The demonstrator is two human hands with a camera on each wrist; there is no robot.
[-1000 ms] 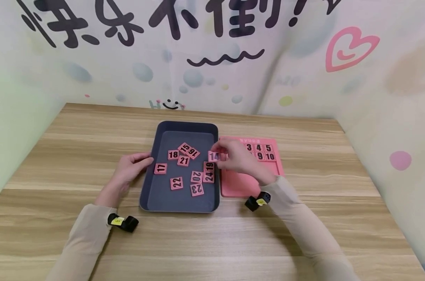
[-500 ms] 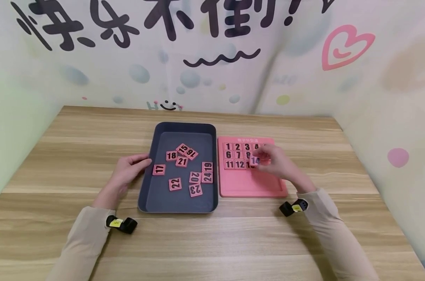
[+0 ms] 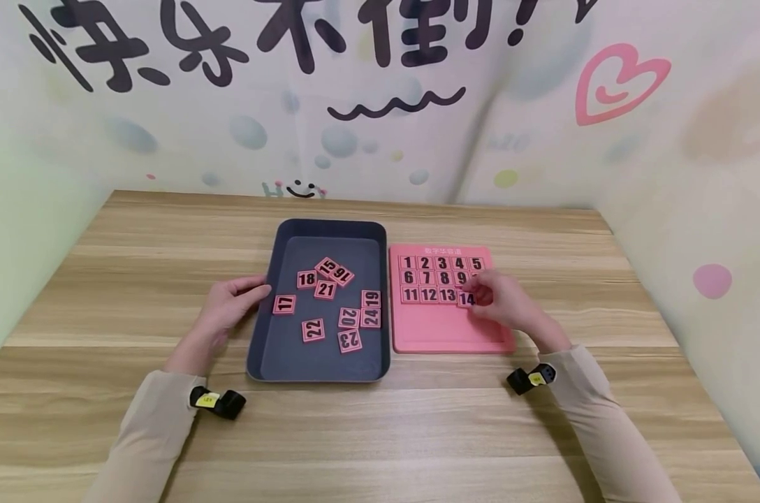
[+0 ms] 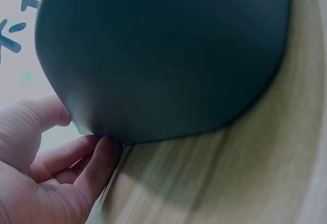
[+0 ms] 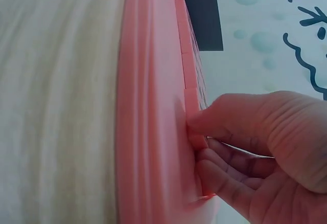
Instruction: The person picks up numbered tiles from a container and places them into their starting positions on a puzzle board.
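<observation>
My right hand (image 3: 502, 300) pinches a pink tile numbered 14 (image 3: 466, 299) between thumb and fingers. That tile lies over the pink number board (image 3: 443, 335), slightly tilted, beside tile 13 (image 3: 447, 295) in the third row. In the right wrist view the thumb and fingertips press at the row's edge, against the board. My left hand (image 3: 224, 311) grips the left side of the dark grey tray (image 3: 317, 365). Its thumb is at the rim and its fingers are against the outer wall, as the left wrist view shows. Tiles 1 to 13 stand in rows, tile 10 hidden by the right hand.
Several loose number tiles lie in the tray, among them 17 (image 3: 284, 304), 22 (image 3: 313, 330) and 23 (image 3: 350, 341). Tiles 15 and 16 (image 3: 340, 274) touch. Tray and board sit side by side on a wooden table (image 3: 380, 440), with a printed wall cloth (image 3: 185, 140) behind.
My right hand has carried tile 14 from the tray's right edge rightward to the board and lowered it beside tile 13. The left hand keeps its grip on the tray.
</observation>
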